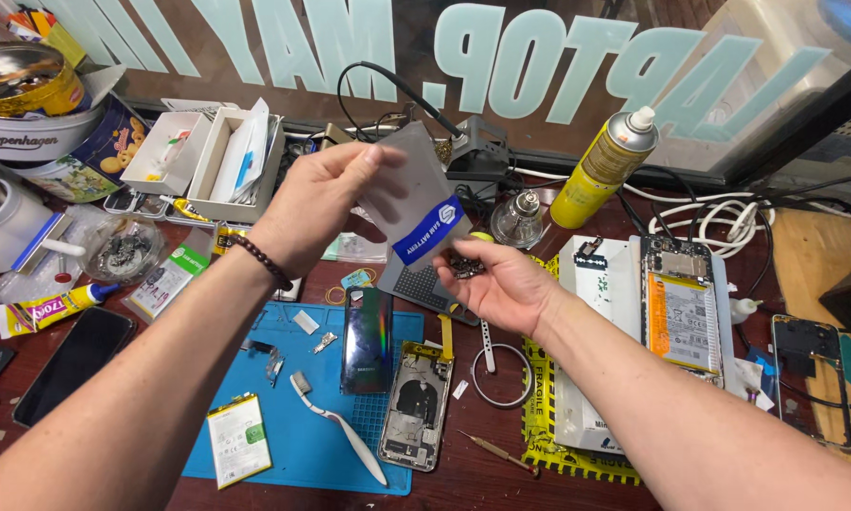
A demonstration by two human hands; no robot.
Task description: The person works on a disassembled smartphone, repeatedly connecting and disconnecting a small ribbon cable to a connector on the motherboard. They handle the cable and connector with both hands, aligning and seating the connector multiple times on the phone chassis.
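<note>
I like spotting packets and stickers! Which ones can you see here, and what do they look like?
Grey pouch with a blue label, pinched in the left hand.
Yellow spray can, white cap, back right.
Yellow glue tube, far left.
Round tin, back left corner.
White window lettering, seen reversed.
</note>
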